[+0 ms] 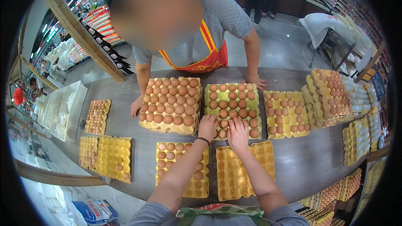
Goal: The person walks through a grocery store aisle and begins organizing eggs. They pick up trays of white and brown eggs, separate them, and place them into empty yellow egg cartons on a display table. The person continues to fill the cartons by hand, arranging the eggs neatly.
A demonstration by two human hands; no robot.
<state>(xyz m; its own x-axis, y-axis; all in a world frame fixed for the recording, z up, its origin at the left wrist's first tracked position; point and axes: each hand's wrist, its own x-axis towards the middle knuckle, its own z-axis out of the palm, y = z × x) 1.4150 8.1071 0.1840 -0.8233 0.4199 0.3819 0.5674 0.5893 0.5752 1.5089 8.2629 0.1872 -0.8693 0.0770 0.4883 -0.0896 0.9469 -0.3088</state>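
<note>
My left hand (208,125) is at the near left corner of a green-yellow egg tray (250,103) with brown eggs and some bare cups. My right hand (238,129) lies over the same tray's near rows, fingertips among the eggs. Between the hands, brown eggs (222,134) show in their cups. Whether either hand grips an egg is hidden by the fingers. Left of this tray stands a stack of full egg trays (169,100). Under my left forearm lies a partly filled yellow tray (196,191); under my right forearm is a yellow tray without eggs (229,175).
Across the grey table (292,153) a person in a red apron (204,61) leans with both hands on it. A partly filled tray (287,121) and tall egg stacks (333,94) stand right. Smaller trays (114,153) and a white plastic bin (73,113) are left.
</note>
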